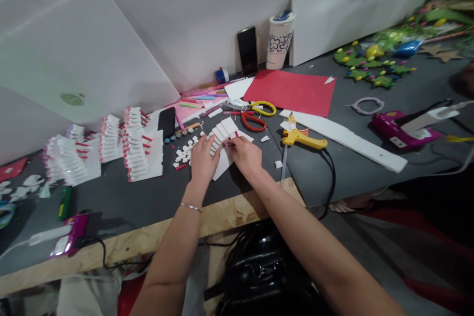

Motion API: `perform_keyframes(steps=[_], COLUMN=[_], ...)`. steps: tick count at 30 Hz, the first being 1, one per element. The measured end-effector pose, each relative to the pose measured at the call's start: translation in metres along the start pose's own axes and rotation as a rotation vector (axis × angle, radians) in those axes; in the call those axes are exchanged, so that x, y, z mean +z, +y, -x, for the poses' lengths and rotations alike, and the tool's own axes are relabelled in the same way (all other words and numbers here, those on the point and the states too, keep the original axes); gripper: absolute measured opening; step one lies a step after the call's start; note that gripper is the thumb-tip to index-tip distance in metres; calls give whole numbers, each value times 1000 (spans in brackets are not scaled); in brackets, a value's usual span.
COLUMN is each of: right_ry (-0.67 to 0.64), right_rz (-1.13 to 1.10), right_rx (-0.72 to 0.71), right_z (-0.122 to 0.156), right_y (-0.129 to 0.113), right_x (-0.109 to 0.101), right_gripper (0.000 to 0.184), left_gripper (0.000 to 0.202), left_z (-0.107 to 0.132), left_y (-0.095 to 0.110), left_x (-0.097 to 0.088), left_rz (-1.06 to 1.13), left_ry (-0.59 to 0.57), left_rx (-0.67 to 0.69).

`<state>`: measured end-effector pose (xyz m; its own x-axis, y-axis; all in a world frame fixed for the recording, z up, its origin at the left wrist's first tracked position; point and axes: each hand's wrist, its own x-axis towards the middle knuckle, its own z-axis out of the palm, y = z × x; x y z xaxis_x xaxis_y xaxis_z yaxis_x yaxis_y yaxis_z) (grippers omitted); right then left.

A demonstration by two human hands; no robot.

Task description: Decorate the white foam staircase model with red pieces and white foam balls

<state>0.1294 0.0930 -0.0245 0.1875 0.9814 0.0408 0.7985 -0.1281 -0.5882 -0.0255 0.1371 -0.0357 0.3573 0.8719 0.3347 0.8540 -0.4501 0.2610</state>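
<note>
A white foam stair-shaped piece point(224, 134) with small red tips lies on the grey table point(148, 192) in front of me. My left hand point(202, 158) rests on its left side, fingers pressed down on it. My right hand point(246, 154) pinches a small red piece point(236, 134) at the foam steps. Small white foam bits point(184, 152) lie scattered just left of my left hand.
Finished white stepped foam pieces point(138, 148) stand at the left. Scissors point(254, 121), a yellow glue gun point(301, 139), red paper point(292, 91), a long white foam strip point(351, 140), a cup point(280, 39), two phones point(247, 50) and pink glue guns point(392, 126) surround the work spot.
</note>
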Motion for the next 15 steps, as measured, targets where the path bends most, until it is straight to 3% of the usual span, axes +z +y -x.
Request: perform_keyframes(steps=[6,15], right_ry=[-21,-46], right_rz=[50,131], right_rx=[26,-1], right_z=[2,-4], right_y=[2,-12], right_x=[-13,0], right_gripper=[27,30], left_gripper=[49,51], left_z=[0,2], left_y=[-2,0], left_x=[3,1], left_rz=[12,-20], left_ry=[34,14], left_rx=[-13,-36])
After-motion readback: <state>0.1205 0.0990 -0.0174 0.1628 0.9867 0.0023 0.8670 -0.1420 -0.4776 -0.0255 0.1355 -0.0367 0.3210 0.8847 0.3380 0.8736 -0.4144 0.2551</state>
